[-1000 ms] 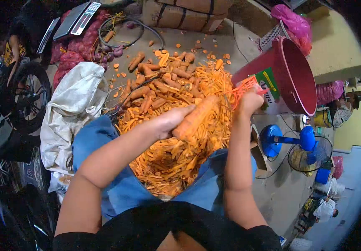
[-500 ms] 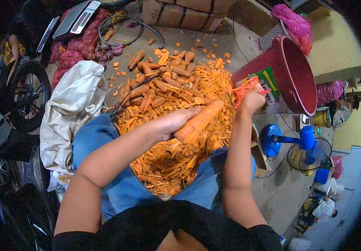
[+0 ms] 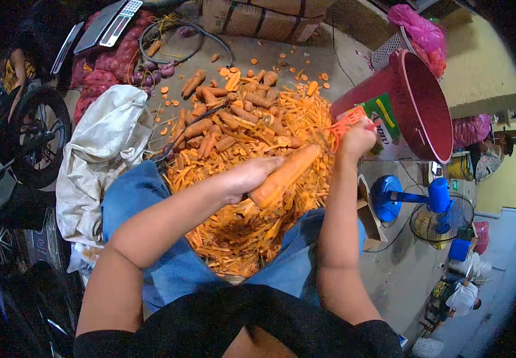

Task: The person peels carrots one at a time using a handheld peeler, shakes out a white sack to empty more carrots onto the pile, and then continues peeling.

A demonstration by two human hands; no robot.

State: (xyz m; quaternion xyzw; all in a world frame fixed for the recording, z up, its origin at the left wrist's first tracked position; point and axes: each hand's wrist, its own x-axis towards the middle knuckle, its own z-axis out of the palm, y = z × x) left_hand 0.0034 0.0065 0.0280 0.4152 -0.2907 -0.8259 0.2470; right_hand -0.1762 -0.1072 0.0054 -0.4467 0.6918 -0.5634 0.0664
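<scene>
My left hand [image 3: 255, 177] is wrapped round the thick end of a large carrot [image 3: 288, 178], which points up and to the right. In my right hand [image 3: 358, 141] is an orange-red peeler [image 3: 347, 124], held just beyond the carrot's tip and apart from it. Much of the carrot's side is smooth bright orange. Beneath both hands spreads a heap of carrot peelings [image 3: 240, 224], reaching down between my knees. Several whole carrots [image 3: 201, 128] with rough, dull skin lie on the far left part of the heap.
A tilted dark red bucket [image 3: 383, 89] stands right of the heap. Near my right knee are a blue fan [image 3: 440, 206] and an open cardboard box [image 3: 370, 218]. A white sack [image 3: 100, 161] lies at left, before red net bags of onions [image 3: 114, 62] and a scale [image 3: 107, 27]. Carrot slices dot the floor.
The peeler has shifted slightly with my right hand. The carrot has turned a little in my left hand, showing a smoother side.
</scene>
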